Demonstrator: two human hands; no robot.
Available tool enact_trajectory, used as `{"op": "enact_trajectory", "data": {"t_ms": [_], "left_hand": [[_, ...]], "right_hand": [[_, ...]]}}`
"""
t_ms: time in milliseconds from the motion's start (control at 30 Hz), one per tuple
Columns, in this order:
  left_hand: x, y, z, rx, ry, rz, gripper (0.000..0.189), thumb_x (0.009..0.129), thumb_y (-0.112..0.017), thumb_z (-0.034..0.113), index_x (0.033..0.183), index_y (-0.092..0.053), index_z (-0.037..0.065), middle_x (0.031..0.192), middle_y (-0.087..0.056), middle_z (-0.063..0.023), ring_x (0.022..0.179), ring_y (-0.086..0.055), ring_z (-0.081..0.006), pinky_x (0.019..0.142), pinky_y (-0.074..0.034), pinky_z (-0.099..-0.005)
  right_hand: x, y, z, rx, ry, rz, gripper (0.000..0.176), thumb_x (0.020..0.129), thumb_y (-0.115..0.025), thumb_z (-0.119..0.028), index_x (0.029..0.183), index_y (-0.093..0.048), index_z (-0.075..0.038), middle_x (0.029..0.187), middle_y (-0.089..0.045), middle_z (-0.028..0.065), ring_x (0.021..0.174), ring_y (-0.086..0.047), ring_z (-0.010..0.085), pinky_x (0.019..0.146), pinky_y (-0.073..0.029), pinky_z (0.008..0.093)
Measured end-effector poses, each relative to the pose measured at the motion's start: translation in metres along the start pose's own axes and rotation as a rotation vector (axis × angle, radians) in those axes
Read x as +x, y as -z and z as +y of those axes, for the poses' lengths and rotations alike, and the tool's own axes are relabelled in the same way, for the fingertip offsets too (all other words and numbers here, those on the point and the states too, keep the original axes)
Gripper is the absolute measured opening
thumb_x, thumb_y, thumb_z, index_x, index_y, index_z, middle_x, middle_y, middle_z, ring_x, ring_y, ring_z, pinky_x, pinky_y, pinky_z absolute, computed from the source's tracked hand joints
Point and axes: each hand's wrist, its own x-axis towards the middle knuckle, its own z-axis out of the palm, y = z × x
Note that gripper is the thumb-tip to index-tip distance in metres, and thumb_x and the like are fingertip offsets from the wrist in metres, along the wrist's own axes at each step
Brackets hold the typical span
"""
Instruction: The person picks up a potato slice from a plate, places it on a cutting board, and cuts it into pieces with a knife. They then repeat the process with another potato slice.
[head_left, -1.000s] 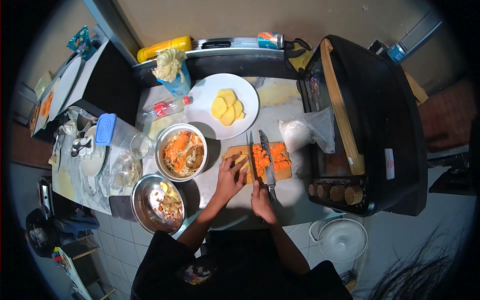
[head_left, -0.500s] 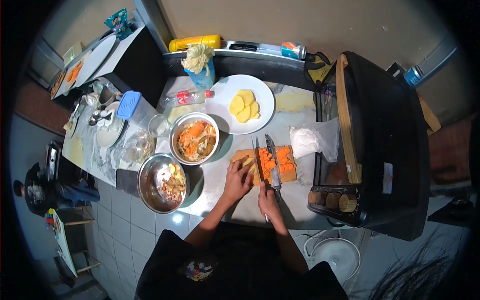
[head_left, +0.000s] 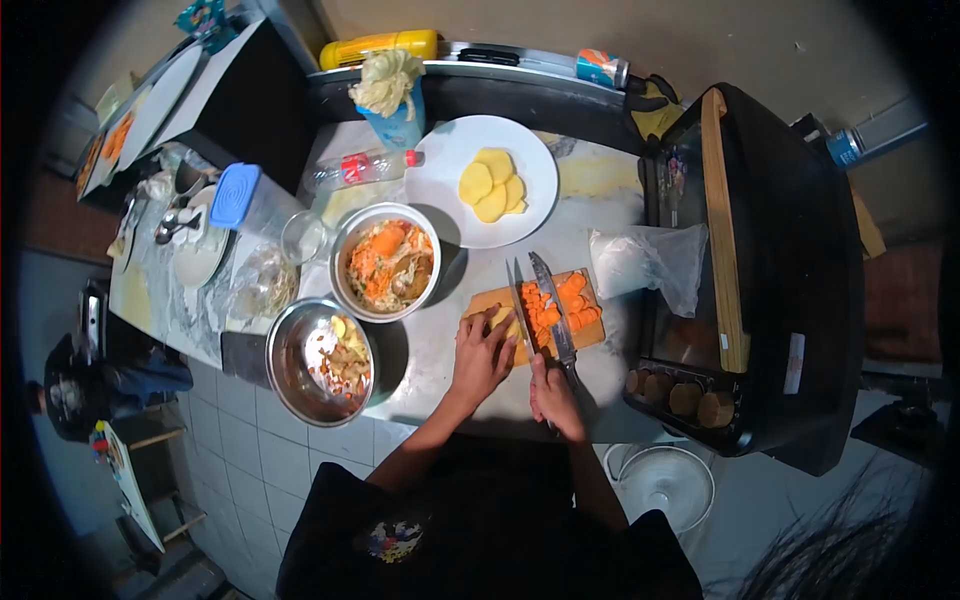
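Note:
My right hand (head_left: 555, 395) is closed round the handle of a kitchen knife (head_left: 520, 295), its narrow blade over the wooden cutting board (head_left: 490, 299). My left hand (head_left: 482, 358) has its fingers bent down onto pale yellow potato slices (head_left: 506, 322) at the board's left side, just left of the blade; the fingers partly hide them. Orange carrot pieces (head_left: 575, 300) lie cut on the right half of the board. A second knife (head_left: 548, 300), wider and dark-handled, rests across them, its handle (head_left: 575, 378) beside my right hand.
Beyond the board stands a white plate (head_left: 535, 200) with round potato slices (head_left: 490, 185). To the left are a bowl of shredded vegetables (head_left: 385, 268) and a metal bowl with peelings (head_left: 340, 365). A bag of white powder (head_left: 625, 262) and a black oven (head_left: 790, 290) are at right.
The whole view has shifted slightly with my head. My right hand has turned a little on the knife handle, the blade staying beside the potato. My left hand keeps its place on the slices.

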Motion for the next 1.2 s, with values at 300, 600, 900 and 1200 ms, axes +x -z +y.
{"op": "enact_trajectory", "data": {"t_ms": [300, 600, 900, 1200], "left_hand": [[0.007, -0.002, -0.004, 0.045, -0.058, -0.030, 0.041, 0.085, -0.063, 0.014, 0.126, -0.058, 0.007, 0.126, -0.050, -0.0171, 0.113, -0.044, -0.0351, 0.092, -0.039, -0.0453], [-0.002, -0.011, 0.003, 0.139, -0.026, 0.016, 0.041, 0.086, -0.062, 0.016, 0.127, -0.059, 0.011, 0.129, -0.050, -0.0152, 0.116, -0.045, -0.0345, 0.092, -0.039, -0.0457], [-0.003, -0.009, 0.004, 0.072, 0.007, 0.056, 0.035, 0.087, -0.062, 0.014, 0.121, -0.063, 0.008, 0.127, -0.053, -0.0164, 0.115, -0.050, -0.0349, 0.094, -0.041, -0.0454], [-0.003, -0.012, 0.004, 0.068, 0.025, 0.093, 0.032, 0.087, -0.060, 0.013, 0.118, -0.064, 0.007, 0.126, -0.054, -0.0161, 0.113, -0.051, -0.0345, 0.094, -0.042, -0.0437]], "right_hand": [[-0.004, -0.005, 0.011, -0.549, 0.251, 0.270, 0.052, 0.101, -0.039, -0.030, 0.070, -0.061, 0.006, 0.068, -0.058, 0.0274, 0.069, -0.059, 0.0462, 0.064, -0.044, 0.0532], [-0.021, 0.006, -0.010, -0.458, 0.413, 0.343, 0.027, 0.097, -0.047, -0.021, 0.089, -0.060, 0.001, 0.067, -0.059, 0.0237, 0.067, -0.059, 0.0456, 0.065, -0.044, 0.0505], [-0.029, 0.011, -0.025, -0.588, 0.617, 0.121, 0.072, 0.086, -0.049, 0.002, 0.149, -0.014, -0.005, 0.068, -0.058, 0.0241, 0.066, -0.060, 0.0435, 0.060, -0.046, 0.0490], [-0.022, 0.011, -0.023, -0.639, 0.481, 0.020, 0.084, 0.080, -0.052, 0.007, 0.151, -0.009, -0.006, 0.061, -0.054, 0.0252, 0.054, -0.057, 0.0382, 0.052, -0.044, 0.0449]]}}
